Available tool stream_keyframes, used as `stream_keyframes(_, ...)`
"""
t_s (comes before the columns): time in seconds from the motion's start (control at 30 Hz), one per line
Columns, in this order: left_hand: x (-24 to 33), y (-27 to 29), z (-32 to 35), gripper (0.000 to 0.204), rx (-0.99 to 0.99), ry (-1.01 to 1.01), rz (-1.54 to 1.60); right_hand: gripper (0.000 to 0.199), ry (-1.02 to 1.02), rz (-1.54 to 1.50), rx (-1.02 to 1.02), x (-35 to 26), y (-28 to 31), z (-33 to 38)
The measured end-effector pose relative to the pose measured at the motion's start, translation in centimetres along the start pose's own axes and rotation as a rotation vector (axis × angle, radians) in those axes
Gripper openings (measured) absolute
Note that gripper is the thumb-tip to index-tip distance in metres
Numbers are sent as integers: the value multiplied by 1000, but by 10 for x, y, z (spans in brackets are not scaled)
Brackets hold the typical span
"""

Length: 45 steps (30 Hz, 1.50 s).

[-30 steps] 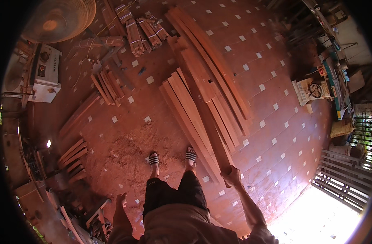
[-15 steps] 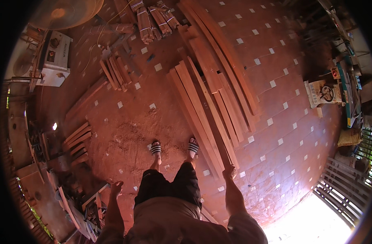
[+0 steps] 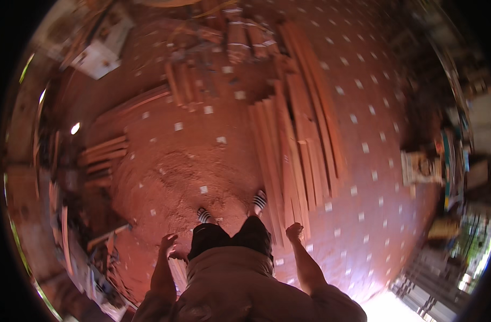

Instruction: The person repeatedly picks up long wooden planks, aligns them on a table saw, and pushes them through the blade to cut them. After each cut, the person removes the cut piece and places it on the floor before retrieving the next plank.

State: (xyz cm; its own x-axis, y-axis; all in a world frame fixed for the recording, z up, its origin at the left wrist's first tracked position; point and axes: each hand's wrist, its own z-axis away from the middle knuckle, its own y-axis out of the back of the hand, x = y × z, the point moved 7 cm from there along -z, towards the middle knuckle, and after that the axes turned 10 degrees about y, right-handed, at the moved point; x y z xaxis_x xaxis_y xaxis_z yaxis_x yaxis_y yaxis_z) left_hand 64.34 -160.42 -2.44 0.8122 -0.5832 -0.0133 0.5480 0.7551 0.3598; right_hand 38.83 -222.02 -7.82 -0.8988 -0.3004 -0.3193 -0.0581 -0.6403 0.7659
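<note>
My left hand (image 3: 169, 242) hangs at my left side with its fingers loosely apart and nothing seen in them. On the other side, my right hand (image 3: 294, 232) is curled into a loose fist, and no object shows in it. It hovers near the close ends of long reddish wooden boards (image 3: 269, 155), apparently without gripping them. These boards lie lengthwise on the floor, ahead and to the right of my sandalled feet. Motion blurs the picture somewhat.
Tied bundles of wood strips (image 3: 238, 40) lie at the far side. Short wood pieces (image 3: 183, 83) and stacked offcuts (image 3: 103, 155) rest to the left. A white machine box (image 3: 97, 59) stands far left, and another machine (image 3: 420, 167) at right. Sawdust (image 3: 197, 166) covers the tiled floor.
The view has turned, so the boards and bundles sit further right and more upright in it. My left hand has come nearer my body; my right hand remains near the board ends.
</note>
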Motion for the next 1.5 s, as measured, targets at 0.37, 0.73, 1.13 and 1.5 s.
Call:
stream_keyframes(0.37,-227,45,-114,55,299,-5,327,56,1048,-436,-1003,-519,-87,218)
stream_keyframes(0.73,-307,70,-110,55,235,224,737,20,2050,-1654,-2069,-806,138,668)
stream_keyframes(1.13,-215,268,-108,53,245,306,1240,21,1962,-1256,-2714,-1049,19,713)
stream_keyframes(1.5,-182,506,-178,55,554,12,1347,18,1654,-1201,-3010,-1196,-109,817)
